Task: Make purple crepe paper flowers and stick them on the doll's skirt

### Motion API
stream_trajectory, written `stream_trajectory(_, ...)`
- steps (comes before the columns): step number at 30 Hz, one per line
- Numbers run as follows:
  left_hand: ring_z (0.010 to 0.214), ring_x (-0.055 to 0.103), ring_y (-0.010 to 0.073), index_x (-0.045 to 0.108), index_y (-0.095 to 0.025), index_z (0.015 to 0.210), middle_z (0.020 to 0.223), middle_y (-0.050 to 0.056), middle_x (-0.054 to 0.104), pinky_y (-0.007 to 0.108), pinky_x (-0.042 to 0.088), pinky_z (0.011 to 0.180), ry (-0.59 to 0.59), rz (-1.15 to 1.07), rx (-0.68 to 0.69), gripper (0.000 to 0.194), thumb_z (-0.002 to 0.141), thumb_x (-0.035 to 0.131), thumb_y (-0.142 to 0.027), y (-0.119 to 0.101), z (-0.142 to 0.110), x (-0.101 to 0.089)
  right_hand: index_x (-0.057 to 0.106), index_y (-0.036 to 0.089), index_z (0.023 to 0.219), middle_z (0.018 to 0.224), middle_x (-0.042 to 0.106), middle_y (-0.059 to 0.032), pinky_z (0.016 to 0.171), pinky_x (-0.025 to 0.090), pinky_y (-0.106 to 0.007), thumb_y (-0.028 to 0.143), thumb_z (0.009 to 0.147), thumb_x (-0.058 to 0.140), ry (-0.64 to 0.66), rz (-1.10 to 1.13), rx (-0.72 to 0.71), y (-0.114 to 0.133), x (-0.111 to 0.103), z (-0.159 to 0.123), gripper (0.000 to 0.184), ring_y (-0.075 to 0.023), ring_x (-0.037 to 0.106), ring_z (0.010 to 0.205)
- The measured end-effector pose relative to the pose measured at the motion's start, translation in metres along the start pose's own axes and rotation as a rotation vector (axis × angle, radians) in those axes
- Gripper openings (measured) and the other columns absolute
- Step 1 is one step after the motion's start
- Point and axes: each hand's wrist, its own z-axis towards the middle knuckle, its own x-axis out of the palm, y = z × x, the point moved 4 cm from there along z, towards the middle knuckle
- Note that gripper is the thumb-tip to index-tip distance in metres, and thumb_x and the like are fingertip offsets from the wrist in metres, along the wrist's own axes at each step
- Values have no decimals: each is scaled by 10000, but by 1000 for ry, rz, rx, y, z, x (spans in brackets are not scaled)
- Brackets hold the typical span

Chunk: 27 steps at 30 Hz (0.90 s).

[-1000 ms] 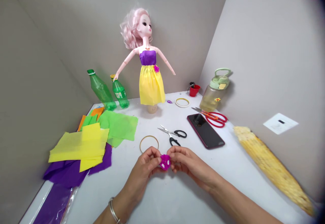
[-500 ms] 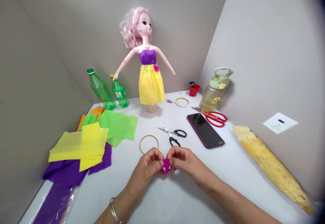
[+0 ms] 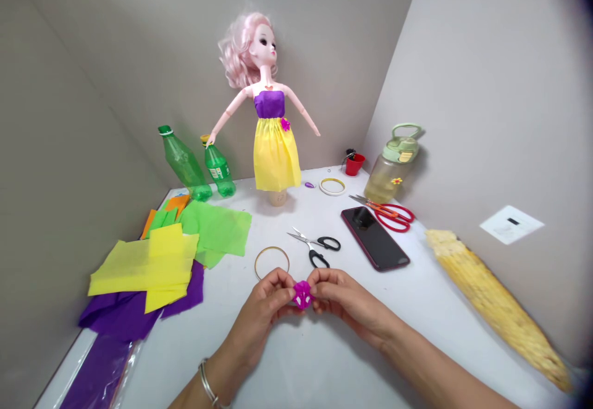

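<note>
Between my hands is a small magenta flower-like piece with white patches on it, its material hard to make out. My left hand pinches its left side between thumb and fingers. On the other side, my right hand is closed on its right edge. Just beyond my fingers lie a thin gold bangle and black-handled scissors with blades apart. Farther back stands a pink-haired doll in a purple top and yellow skirt, with a similar magenta flower at the waist.
On the left lie yellow sheets, green sheets and purple sheets. Two green bottles stand behind. At right are a phone, red-handled scissors, a water bottle, a red cup and a white bangle.
Both hands have raised the magenta piece slightly and turned it, so more of its face shows. My fingers have shifted a little outward to its sides. Everything else is unmoved.
</note>
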Motion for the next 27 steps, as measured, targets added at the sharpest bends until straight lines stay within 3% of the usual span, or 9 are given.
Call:
stream_trajectory(7,763,553,131,540,-167,816,804,8,564,272,488,737,-27,93,31,198,864,627,-338,0,1,-1,609,151,728,615,532,37,595,328,-237,163,725,563,-109,-246,-131,4,-2,-1,47,-100,435,598)
stream_trajectory(11,786,577,127,561,-170,894,847,8,593,261,476,761,12,149,43,247,806,714,-344,0,2,-1,602,155,730,618,532,38,585,329,-235,171,725,551,-139,-292,-139,4,-3,0,54,-101,433,599)
stream_trajectory(20,807,586,141,598,-159,903,884,30,594,274,504,756,6,195,59,215,825,685,-338,0,4,-1,600,153,742,615,522,43,588,331,-233,175,748,560,-95,-297,-143,2,-2,0,46,-100,440,597)
stream_trajectory(27,735,552,138,553,-166,810,787,13,559,310,552,701,-16,149,29,166,837,644,-301,4,2,-1,602,149,751,651,535,31,604,333,-244,195,768,576,-83,-330,-151,4,1,-1,55,-106,443,618)
